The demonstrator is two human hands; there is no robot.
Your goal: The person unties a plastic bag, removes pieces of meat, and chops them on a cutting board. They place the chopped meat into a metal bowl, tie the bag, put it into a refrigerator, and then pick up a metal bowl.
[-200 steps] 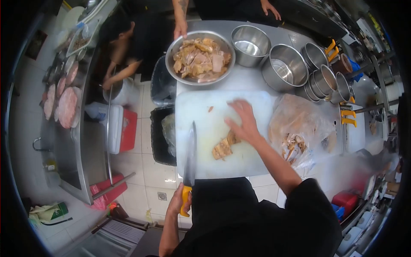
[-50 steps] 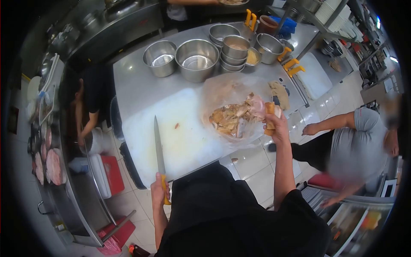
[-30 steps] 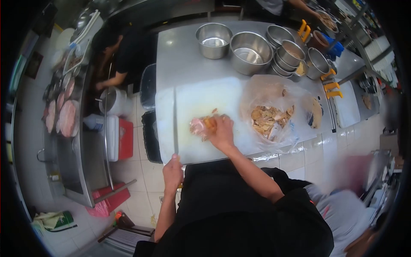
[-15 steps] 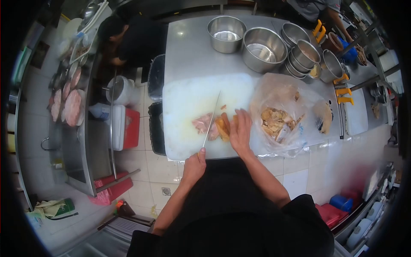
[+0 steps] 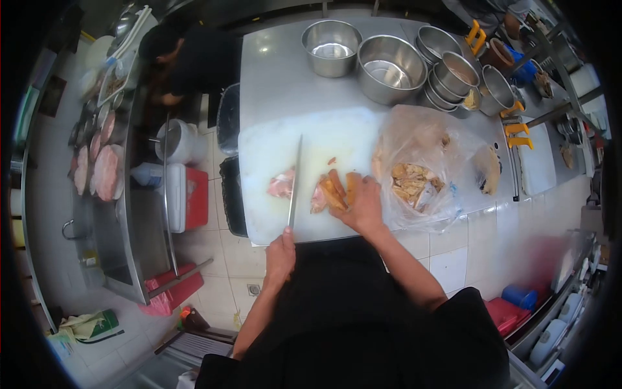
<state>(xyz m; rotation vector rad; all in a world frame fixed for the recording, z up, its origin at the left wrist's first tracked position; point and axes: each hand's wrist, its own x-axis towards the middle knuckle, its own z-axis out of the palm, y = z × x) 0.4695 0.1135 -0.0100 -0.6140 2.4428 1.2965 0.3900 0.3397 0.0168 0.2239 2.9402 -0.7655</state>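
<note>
My left hand (image 5: 280, 257) is closed round the handle of a long knife (image 5: 295, 188), whose blade points away from me over the white cutting board (image 5: 262, 139). Touching the blade's left side is a piece of pink meat (image 5: 281, 184). To the right of the knife, my right hand (image 5: 364, 206) rests with spread fingers on orange-brown pieces (image 5: 332, 189); pink meat shows at their left edge. A small brown scrap (image 5: 332, 161) lies above them. Beside my right hand is a clear plastic bag (image 5: 414, 136) with yellowish-brown pieces in it.
Steel pots (image 5: 391, 70) stand along the table's far side, some stacked. Black bins (image 5: 232, 194) adjoin the left edge. A co-worker (image 5: 201, 61) is at the upper left, another person (image 5: 486, 13) at the upper right. Pink meat (image 5: 105, 172) lies on the left counter.
The knife has moved left with my left hand, and a piece of pink meat now lies apart from the rest. My right hand's fingers have come down over the orange-brown pieces.
</note>
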